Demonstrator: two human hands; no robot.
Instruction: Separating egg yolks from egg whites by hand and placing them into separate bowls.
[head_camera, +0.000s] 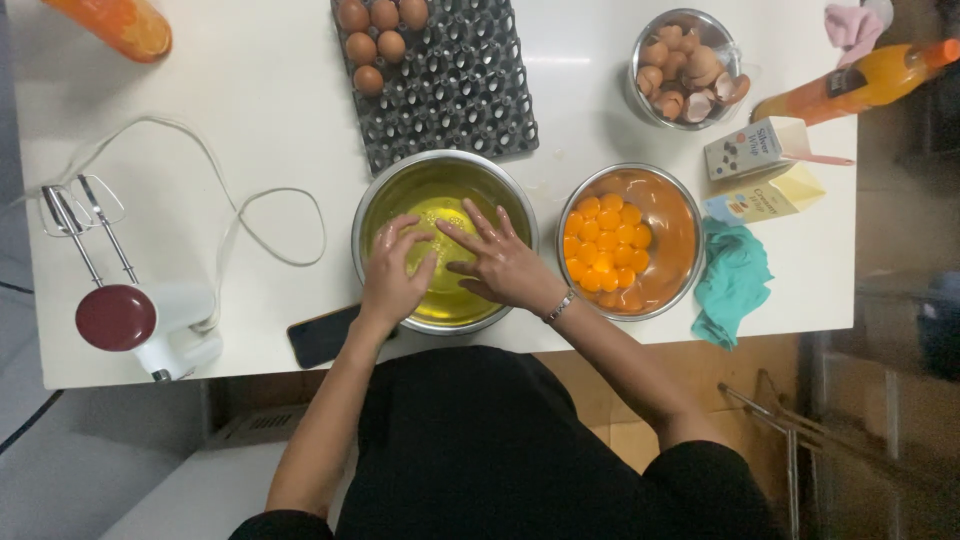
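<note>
On the white table (250, 100), left hand (392, 275) and right hand (500, 262), fingers spread, empty, over steel bowl (380, 200).

Left hand (392, 272), right hand (497, 262): fingers spread, fingertips nearly meeting.

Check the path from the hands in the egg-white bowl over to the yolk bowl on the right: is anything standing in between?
Nothing visible does. Both the left hand and right hand are inside the egg-white bowl. The yolk bowl sits directly beside it, their rims nearly touching, with only bare table between. The teal cloth lies beyond it.
</note>
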